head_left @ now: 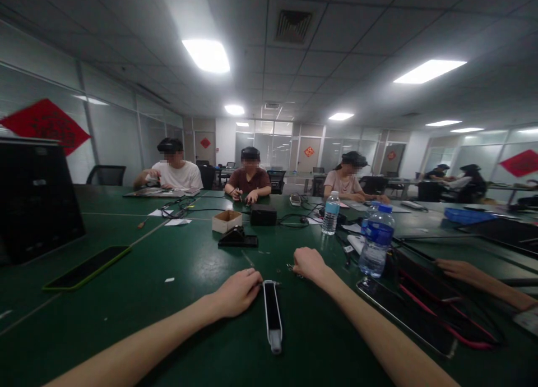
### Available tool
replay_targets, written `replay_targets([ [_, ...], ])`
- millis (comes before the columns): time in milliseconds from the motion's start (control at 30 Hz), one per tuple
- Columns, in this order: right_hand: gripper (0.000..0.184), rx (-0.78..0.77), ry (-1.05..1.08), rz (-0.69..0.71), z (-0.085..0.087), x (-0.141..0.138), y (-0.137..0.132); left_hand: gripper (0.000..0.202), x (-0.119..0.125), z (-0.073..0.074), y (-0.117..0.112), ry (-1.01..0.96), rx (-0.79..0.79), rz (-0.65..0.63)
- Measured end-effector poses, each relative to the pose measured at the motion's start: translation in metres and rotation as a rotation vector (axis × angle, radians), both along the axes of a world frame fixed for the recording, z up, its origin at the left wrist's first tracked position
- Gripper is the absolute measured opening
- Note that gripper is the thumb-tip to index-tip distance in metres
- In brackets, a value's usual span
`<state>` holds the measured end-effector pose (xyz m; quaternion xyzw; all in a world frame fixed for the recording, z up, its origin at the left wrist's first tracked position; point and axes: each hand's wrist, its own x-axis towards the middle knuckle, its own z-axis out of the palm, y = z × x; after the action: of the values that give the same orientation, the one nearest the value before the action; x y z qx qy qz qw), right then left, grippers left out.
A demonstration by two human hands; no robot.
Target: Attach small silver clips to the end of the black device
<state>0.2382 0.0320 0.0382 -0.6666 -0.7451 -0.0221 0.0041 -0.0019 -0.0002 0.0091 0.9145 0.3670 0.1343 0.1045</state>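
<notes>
A slim white handheld device (pixel 273 308) with a long black face lies lengthwise on the green table in front of me. Beside its far end, my left hand (pixel 239 293) rests on the tabletop with its fingers curled together; what they grip, if anything, is hidden. A little farther off to the right, my right hand (pixel 310 265) is closed, its fingertips down at some small shiny metal pieces (pixel 291 267). I cannot make out whether one of those pieces is between its fingers.
Ahead stand a small open box (pixel 227 221), a black stand (pixel 237 239) and a black box (pixel 263 215). Bottles (pixel 377 241) and phones (pixel 403 314) are on the right, near another person's hand (pixel 451 268). A green-edged phone (pixel 88 267) lies left. Several people sit opposite.
</notes>
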Motion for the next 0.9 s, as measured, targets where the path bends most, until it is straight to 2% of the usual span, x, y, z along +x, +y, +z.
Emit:
replay_targets([
  [267, 0.016, 0.032, -0.044, -0.011, -0.001, -0.003, -0.004, 0.016, 0.001, 0.003, -0.002, -0.012, -0.02, 0.007],
  [500, 0.024, 0.032, -0.06, -0.073, -0.004, -0.002, -0.004, 0.016, -0.001, -0.001, 0.0, -0.018, -0.02, 0.003],
  [900, 0.026, 0.038, -0.047, -0.088, -0.002, -0.006, -0.01, 0.015, 0.002, 0.003, -0.002, -0.011, 0.003, 0.002],
])
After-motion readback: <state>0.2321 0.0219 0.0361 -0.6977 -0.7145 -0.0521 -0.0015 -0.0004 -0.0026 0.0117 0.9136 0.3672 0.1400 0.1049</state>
